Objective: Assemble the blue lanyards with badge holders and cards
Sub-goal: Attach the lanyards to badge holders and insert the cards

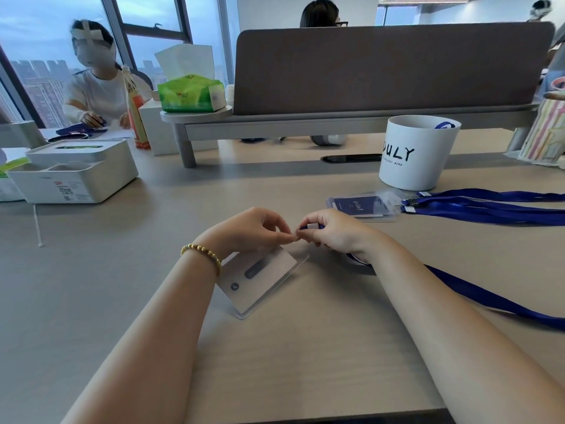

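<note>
Left hand point(253, 231), right hand point(331, 229): fingertips pinched together

clear badge holder point(260, 283) with white card, tilted; blue lanyard point(489, 298) trailing right

White bucket point(417, 154), green tissue pack point(191, 94), white organiser box point(76, 172), grey desk divider point(388, 65)

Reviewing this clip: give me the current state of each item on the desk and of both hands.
Left hand: pinches badge holder's top edge.
Right hand: grips lanyard clip end.
Badge holder: card inside, tilted off desk.
Lanyard: trails right across desk.
Finished badges: stacked flat, lanyards attached.
White cup: upright.
</note>
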Demonstrator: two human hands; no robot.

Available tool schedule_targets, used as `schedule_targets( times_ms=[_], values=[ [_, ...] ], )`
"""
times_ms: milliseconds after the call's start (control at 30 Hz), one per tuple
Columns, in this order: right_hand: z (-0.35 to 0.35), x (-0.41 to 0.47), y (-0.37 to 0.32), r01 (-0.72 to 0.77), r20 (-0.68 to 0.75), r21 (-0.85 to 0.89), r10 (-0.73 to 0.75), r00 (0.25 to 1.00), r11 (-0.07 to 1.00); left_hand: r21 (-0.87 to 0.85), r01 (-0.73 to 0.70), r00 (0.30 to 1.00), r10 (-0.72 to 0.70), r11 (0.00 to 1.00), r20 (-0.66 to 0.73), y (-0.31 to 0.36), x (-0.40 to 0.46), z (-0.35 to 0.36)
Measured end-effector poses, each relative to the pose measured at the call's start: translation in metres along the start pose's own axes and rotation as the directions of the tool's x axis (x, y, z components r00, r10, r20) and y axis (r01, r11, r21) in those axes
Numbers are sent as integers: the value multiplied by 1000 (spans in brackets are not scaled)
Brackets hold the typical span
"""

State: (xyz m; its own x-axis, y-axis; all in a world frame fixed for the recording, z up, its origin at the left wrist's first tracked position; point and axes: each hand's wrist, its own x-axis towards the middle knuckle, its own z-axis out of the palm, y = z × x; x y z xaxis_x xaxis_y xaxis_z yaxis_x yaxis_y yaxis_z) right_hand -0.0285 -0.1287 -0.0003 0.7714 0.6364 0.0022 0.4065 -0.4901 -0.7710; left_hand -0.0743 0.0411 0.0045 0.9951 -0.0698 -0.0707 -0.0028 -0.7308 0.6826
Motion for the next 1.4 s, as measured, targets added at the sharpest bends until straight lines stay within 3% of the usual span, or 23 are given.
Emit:
schedule_targets(
  times_ms=[133,300,467,600,800,900,1400],
  values=[
    [1,0,-1,-18,3,-10,18,1000,1000,-21,33,999,-33,999,27,2,-1,1],
    [-1,-1,-4,-17,-10,16,17,1000,1000,-24,23,998,-25,999,-60,2,-1,1],
    [2,0,-3,0,-43,52,2,999,999,7,20,1000,-20,1000,5,6,-3,3],
    [1,0,-1,-9,-56,61,13,998,998,-79,51,997,-46,996,65,4,-5,-1],
    [0,3,1,-63,-102,-15,61,993,998,-67,41,999,-43,997,-16,6,-2,3],
    [-1,1,-1,-45,-115,37,49,992,998,-76,49,997,-53,996,-51,6,0,2],
    [-1,2,0,-21,-97,-2,21,995,1000,-35,50,994,-53,998,-101,7,2,6]
  ],
)
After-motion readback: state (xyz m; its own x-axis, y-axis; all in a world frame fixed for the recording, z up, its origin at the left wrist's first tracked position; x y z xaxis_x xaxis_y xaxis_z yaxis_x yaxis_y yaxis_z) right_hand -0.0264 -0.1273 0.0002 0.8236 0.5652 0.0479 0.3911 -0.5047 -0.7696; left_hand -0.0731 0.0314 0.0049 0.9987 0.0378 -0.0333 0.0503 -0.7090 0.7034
